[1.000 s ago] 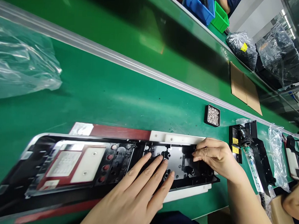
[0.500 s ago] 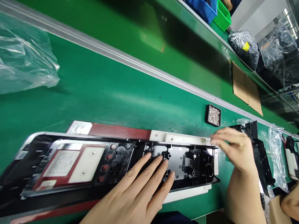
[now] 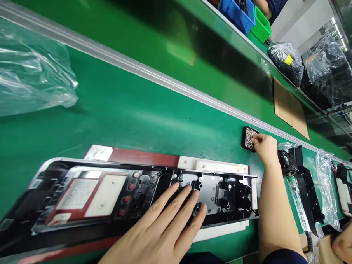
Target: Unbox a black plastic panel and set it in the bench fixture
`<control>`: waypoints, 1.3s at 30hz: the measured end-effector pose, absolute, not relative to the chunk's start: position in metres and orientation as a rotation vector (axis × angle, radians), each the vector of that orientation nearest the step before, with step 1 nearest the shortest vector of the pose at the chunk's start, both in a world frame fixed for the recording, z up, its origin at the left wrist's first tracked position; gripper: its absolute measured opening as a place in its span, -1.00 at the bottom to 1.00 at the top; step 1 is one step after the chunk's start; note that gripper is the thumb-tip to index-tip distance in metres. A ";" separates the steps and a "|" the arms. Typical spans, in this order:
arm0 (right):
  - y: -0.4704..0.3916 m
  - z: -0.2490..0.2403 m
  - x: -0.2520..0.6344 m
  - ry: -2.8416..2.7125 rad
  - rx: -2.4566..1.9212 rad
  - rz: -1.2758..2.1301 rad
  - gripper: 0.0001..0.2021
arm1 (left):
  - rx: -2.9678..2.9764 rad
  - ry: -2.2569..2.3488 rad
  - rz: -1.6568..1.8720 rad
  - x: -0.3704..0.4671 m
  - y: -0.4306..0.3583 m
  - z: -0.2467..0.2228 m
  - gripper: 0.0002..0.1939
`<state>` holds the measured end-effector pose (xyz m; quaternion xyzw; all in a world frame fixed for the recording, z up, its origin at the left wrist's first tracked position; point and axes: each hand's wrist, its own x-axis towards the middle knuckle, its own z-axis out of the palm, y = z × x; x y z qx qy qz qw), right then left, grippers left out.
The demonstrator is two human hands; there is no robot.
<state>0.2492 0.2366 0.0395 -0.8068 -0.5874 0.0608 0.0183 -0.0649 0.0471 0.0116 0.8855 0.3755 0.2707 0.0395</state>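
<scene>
The left hand (image 3: 166,229) lies flat, fingers spread and straight, pressing on the long black panel (image 3: 126,196) that lies along the near edge of the green bench (image 3: 136,111). The right hand (image 3: 264,147) reaches out on a straight forearm, fingertips pinched together in the small black tray of screws (image 3: 249,138) just beyond the panel's right end.

Tabletop (image 3: 142,107) bright green, grey metal rail. Long panel (image 3: 126,192) glossy black, red and white patches, on red-and-white fixture (image 3: 151,159). Small tray (image 3: 247,136) black, silvery screws. Bins: blue (image 3: 236,12), green (image 3: 260,28). Cardboard (image 3: 289,107) brown
</scene>
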 end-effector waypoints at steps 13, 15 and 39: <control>0.236 0.035 0.259 -1.762 -2.437 0.326 -0.86 | 2.815 1.161 0.698 -0.064 0.048 0.022 -0.57; 0.238 0.032 0.260 -1.732 -2.411 0.321 -0.88 | 2.809 1.157 0.697 -0.064 0.048 0.022 -0.55; 0.071 0.078 0.170 -1.426 -0.826 1.439 -0.95 | 2.598 1.141 0.843 -0.065 0.038 0.003 -0.44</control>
